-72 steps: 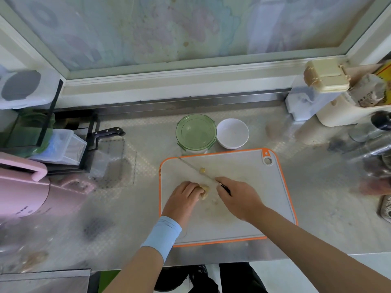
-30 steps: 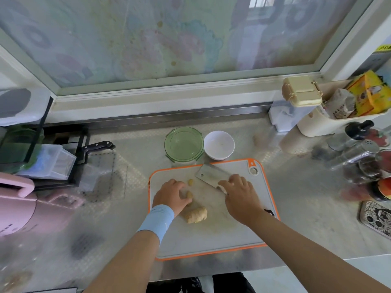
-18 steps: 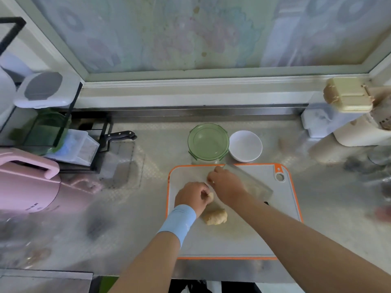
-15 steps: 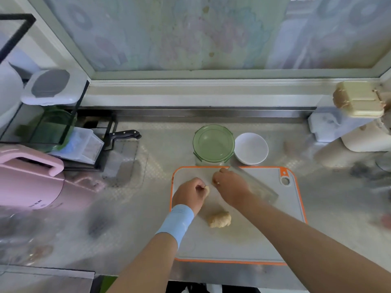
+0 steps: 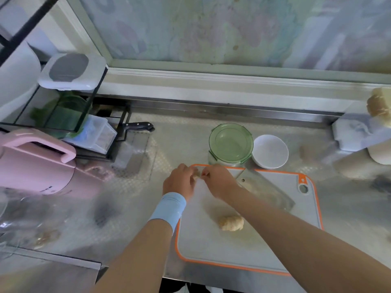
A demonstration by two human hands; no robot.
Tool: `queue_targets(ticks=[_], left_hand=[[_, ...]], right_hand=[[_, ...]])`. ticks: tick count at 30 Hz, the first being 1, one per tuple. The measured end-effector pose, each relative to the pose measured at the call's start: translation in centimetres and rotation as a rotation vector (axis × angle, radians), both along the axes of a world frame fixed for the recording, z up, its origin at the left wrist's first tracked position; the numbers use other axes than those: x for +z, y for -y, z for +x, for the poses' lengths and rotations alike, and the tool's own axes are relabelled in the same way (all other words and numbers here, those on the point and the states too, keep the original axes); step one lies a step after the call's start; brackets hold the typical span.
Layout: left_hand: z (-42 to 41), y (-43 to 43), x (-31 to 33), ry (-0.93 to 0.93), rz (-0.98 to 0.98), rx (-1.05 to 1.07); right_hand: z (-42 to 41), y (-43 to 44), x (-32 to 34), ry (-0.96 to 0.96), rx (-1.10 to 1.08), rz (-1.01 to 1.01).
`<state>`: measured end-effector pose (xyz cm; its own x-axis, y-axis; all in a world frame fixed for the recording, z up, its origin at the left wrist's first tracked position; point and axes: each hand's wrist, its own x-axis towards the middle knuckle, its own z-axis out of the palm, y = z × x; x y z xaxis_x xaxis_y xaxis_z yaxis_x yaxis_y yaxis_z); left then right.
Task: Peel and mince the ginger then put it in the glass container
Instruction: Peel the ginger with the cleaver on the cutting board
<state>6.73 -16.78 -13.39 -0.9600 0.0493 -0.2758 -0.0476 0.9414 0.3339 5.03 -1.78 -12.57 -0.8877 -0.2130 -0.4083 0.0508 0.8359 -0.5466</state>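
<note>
A large pale ginger piece (image 5: 231, 223) lies on the grey, orange-rimmed cutting board (image 5: 300, 210). My left hand (image 5: 179, 180) and my right hand (image 5: 218, 182) meet at the board's far left corner, both pinching a small ginger piece (image 5: 196, 177) between their fingertips. The cleaver (image 5: 264, 191) lies flat on the board, just right of my right hand. The green glass container (image 5: 231, 142) stands just beyond the board, with its lid on.
A white bowl (image 5: 270, 151) sits right of the container. A pink appliance (image 5: 36, 163) and a black rack with a knife handle (image 5: 137, 125) stand at the left. White tubs (image 5: 357, 134) crowd the right edge. The steel counter's front edge runs along the bottom.
My right hand put the cleaver down flat on the board and joined my left hand on the small ginger piece. The large piece was left lying on the board.
</note>
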Motion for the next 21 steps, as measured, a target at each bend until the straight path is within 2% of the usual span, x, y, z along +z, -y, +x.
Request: queue_targets(ticks=[3,8,12,16,21], left_hand=[[-0.1,0.6,-0.1,-0.032,-0.05,-0.049],[-0.9,0.8,0.1,-0.013,-0.07,0.093],[0.1,1.0,0.5,-0.002,0.003,0.144],[2.4,0.0,1.1,0.001,0.187,0.057],[5.5,-2.6,1.8,0.258,0.309,-0.136]], right_hand=[[0.0,0.0,0.0,-0.017,-0.026,0.052],[0.2,0.7,-0.3,0.021,-0.114,-0.048],[-0.2,0.4,0.6,0.08,-0.152,-0.117],[1.2,-2.9,2.5,0.09,-0.19,-0.113],[5.6,-7.6,4.2,0.212,-0.034,0.082]])
